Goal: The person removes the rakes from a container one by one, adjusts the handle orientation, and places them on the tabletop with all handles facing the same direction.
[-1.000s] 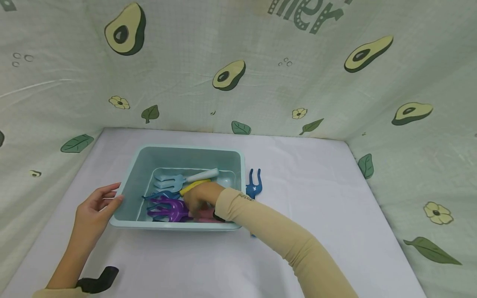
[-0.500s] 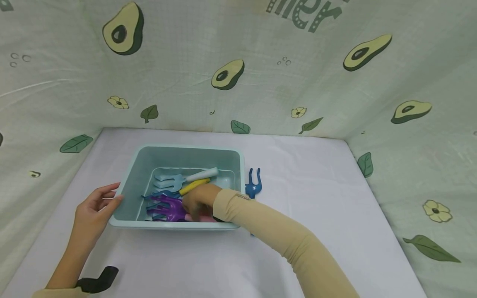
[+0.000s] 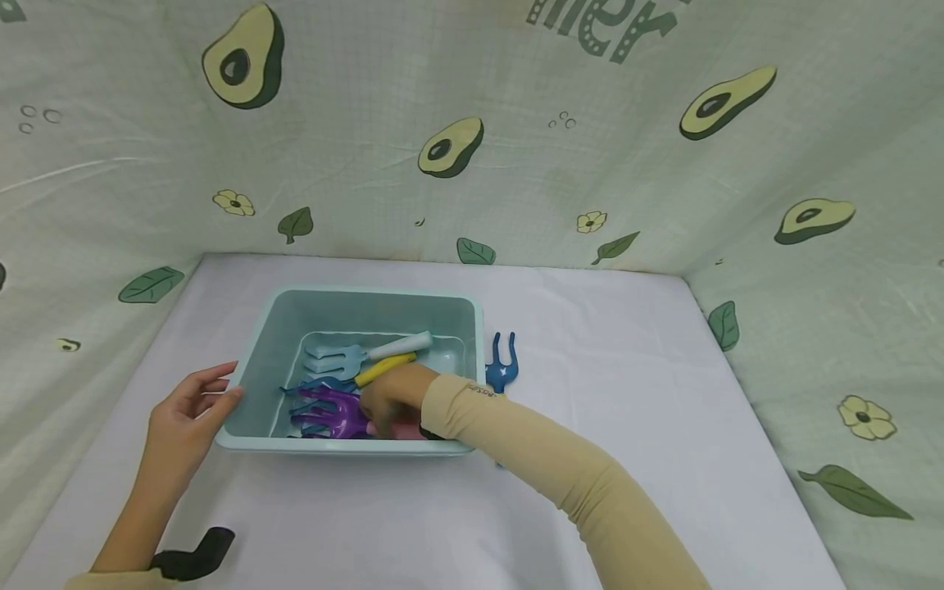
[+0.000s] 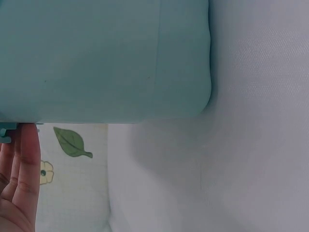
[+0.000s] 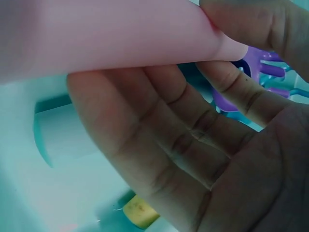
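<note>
A light teal plastic bin [image 3: 254, 410] holds several garden hand tools. Inside its front part my right hand [image 3: 398, 389] grips the pink handle [image 5: 130, 36] of a purple hand rake [image 3: 339, 416], thumb on one side and fingers on the other. The purple tines point left, over blue tines lying beneath. My left hand [image 3: 188, 414] rests with its fingertips and thumb tip at the bin's left rim; in the left wrist view its fingers [image 4: 26, 164] are straight. A light blue hand fork [image 3: 339, 360] with a pale handle lies behind, beside a yellow handle [image 3: 383, 369].
Just right of the bin, a blue two-pronged tool [image 3: 503, 373] lies on the white tablecloth [image 3: 612, 369], partly hidden by my right sleeve. An avocado-print sheet [image 3: 354, 205] rises behind and at both sides of the table.
My right hand has shifted very slightly left with the pink handle. My left hand has stayed at the rim, and the bin stands where it was.
</note>
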The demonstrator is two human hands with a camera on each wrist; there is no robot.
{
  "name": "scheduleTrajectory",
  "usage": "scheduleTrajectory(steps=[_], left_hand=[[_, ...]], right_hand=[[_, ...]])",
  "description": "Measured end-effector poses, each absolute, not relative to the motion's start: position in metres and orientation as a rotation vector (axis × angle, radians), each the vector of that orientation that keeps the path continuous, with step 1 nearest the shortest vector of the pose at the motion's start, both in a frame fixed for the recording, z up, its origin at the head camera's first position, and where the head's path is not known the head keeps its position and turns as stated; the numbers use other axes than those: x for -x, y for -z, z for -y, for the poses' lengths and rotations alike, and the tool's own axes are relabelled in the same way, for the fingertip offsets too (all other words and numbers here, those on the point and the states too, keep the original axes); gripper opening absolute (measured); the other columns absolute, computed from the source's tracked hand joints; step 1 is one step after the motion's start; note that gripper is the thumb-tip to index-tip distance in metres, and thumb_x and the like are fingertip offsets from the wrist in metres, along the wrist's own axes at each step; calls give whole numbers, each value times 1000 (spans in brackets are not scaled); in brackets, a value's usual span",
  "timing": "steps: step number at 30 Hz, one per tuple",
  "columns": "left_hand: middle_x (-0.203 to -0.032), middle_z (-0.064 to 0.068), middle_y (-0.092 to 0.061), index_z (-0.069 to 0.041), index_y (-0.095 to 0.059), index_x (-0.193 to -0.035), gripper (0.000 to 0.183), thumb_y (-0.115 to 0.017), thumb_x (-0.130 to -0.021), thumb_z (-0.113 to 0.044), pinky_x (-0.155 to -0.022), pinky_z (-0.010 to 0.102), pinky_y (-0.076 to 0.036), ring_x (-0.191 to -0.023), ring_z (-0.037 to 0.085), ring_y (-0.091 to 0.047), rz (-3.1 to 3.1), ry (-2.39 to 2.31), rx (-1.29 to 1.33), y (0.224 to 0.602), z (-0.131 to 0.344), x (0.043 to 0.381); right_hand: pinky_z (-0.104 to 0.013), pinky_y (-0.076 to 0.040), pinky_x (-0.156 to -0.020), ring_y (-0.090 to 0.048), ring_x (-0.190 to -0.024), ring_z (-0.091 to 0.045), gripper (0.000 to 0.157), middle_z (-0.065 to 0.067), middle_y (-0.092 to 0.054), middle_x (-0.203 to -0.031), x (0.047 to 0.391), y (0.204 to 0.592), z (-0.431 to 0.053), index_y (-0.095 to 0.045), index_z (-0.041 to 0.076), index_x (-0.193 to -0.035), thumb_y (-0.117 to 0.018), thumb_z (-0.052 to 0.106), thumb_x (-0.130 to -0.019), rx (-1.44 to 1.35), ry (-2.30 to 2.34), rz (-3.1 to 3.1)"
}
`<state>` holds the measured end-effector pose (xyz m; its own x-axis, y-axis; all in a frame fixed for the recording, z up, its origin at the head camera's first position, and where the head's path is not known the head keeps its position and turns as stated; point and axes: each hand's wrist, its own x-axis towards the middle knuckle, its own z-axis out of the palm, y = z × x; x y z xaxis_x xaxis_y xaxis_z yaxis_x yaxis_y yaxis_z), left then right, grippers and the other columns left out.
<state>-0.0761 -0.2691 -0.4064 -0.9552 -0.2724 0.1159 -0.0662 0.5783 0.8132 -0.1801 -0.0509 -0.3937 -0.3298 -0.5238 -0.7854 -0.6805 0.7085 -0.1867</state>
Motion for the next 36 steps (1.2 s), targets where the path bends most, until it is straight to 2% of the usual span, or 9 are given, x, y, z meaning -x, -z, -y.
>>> scheduleTrajectory(steps=[5, 13, 23, 28, 36], left_hand=[[-97, -26, -47, -6, -48, -133, 48, -60, -91, -25, -66, 0, -41, -81, -19, -50, 2581, 1317, -288, 407, 269, 76], [-94, -28, -47, -4, -48, -133, 47, -59, -91, -22, -65, 0, -42, -80, -17, -51, 2572, 1339, -273, 408, 271, 78], [-95, -29, -47, -4, -48, -133, 47, -59, -91, -23, -65, 0, -42, -80, -18, -50, 2569, 1342, -275, 406, 270, 77], [-94, -28, -47, -4, -48, -133, 47, -59, -91, -23, -65, 0, -42, -80, -19, -50, 2570, 1340, -275, 406, 269, 77], [-94, -29, -46, -5, -48, -133, 47, -59, -91, -24, -64, 0, -42, -79, -19, -49, 2575, 1344, -292, 404, 269, 76]], right_hand=[[-21, -41, -60, -45, -70, -9, 15, 4, -47, -76, 180, 391, 50, -54, 15, -82, -62, 26, -88, 897, -158, -1984], [-27, -50, -69, -56, -84, -15, 15, 2, -56, -91, 179, 384, 51, -53, 14, -91, -62, 25, -87, 851, -100, -1989], [-29, -52, -65, -61, -77, -17, 17, 2, -58, -88, 177, 376, 51, -52, 15, -86, -63, 28, -87, 835, -97, -2050], [-28, -53, -60, -62, -73, -16, 15, 2, -57, -85, 178, 370, 48, -51, 16, -82, -63, 25, -85, 868, -64, -2073], [-28, -54, -57, -62, -70, -17, 15, 1, -54, -90, 185, 358, 40, -49, 17, -90, -63, 18, -83, 789, 69, -2088]])
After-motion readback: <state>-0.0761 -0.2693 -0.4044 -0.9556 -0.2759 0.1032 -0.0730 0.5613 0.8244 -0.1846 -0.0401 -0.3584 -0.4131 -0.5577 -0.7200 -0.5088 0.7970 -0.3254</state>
